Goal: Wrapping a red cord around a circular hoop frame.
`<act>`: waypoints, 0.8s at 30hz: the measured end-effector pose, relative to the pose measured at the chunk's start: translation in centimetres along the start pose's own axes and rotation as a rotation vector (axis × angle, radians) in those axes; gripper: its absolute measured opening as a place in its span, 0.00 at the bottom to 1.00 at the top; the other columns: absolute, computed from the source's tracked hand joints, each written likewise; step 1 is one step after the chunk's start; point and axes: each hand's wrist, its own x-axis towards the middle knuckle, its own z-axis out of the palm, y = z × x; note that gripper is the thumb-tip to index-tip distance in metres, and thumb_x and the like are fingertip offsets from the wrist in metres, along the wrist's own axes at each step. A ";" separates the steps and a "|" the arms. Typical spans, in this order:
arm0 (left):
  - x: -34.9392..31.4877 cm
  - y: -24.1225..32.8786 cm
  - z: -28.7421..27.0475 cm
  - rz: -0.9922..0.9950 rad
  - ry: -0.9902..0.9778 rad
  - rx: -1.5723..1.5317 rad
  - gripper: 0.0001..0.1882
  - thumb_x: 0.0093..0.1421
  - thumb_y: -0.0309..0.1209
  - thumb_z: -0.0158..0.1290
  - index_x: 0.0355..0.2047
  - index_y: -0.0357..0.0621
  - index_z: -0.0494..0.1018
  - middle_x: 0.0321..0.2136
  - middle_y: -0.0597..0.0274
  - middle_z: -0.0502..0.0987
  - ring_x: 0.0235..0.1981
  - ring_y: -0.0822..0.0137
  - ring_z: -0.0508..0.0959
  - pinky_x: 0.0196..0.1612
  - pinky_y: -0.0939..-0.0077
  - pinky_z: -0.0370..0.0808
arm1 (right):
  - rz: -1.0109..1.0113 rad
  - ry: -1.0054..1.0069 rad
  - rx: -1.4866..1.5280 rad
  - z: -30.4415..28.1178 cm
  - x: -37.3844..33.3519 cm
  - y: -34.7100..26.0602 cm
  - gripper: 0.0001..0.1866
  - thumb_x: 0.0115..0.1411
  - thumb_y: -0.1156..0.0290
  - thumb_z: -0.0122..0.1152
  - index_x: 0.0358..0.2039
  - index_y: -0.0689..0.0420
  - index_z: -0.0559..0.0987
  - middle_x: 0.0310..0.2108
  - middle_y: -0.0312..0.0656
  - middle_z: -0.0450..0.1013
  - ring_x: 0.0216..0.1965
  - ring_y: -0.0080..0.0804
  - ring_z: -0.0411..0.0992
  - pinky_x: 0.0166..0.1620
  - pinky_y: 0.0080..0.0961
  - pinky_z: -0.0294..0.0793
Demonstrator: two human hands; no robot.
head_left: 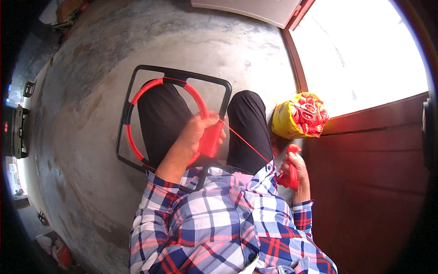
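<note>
On my lap rests a black square frame point(196, 78) with a ring point(199, 98) inside it, much of the ring wrapped in red cord. My left hand point(197, 130) is closed round the right side of the ring. Under its fingers hangs a broad red wrapped or woven piece point(210, 142), slightly blurred. From there a taut red cord point(246, 142) runs down to the right towards my right hand point(295, 165). That hand, at my right side, is closed round a bundle of red cord point(288, 179), whose ends stick out above and below the fist.
A yellow bag point(284, 122) filled with red cord bundles point(312, 112) stands beyond my right knee. A dark red door panel point(365, 182) and its frame point(295, 59) bound the right side. Grey concrete floor point(86, 123) stretches left, with a pale cabinet point(246, 10) at the far edge.
</note>
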 end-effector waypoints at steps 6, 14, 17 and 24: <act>0.1 -0.3 -0.2 0.029 0.126 0.052 0.11 0.60 0.29 0.50 0.40 0.35 0.69 0.27 0.49 0.77 0.23 0.60 0.80 0.24 0.67 0.79 | -0.037 0.074 0.440 -1.8 5.6 0.2 0.15 0.63 0.57 0.53 0.40 0.57 0.74 0.33 0.42 0.74 0.34 0.35 0.75 0.38 0.33 0.77; 0.7 -1.8 -0.7 0.267 0.065 0.010 0.20 0.56 0.27 0.51 0.50 0.36 0.65 0.44 0.50 0.73 0.43 0.60 0.77 0.48 0.63 0.75 | -0.155 -0.483 -0.012 14.9 5.7 -7.5 0.21 0.60 0.72 0.58 0.53 0.66 0.69 0.40 0.42 0.73 0.36 0.25 0.74 0.41 0.22 0.76; 0.6 -2.2 0.4 0.525 0.060 0.104 0.39 0.54 0.25 0.50 0.65 0.41 0.46 0.58 0.48 0.61 0.53 0.58 0.71 0.59 0.62 0.66 | -0.226 -0.384 -0.457 17.8 10.3 -7.3 0.13 0.58 0.69 0.61 0.41 0.64 0.76 0.33 0.38 0.74 0.32 0.20 0.71 0.36 0.19 0.72; 0.4 -2.0 0.2 0.430 -0.148 -0.003 0.41 0.54 0.29 0.49 0.67 0.39 0.44 0.63 0.48 0.58 0.63 0.55 0.60 0.66 0.60 0.55 | -0.474 -0.161 -1.037 19.2 12.6 -6.2 0.15 0.59 0.64 0.60 0.37 0.64 0.79 0.31 0.37 0.75 0.33 0.23 0.72 0.39 0.21 0.72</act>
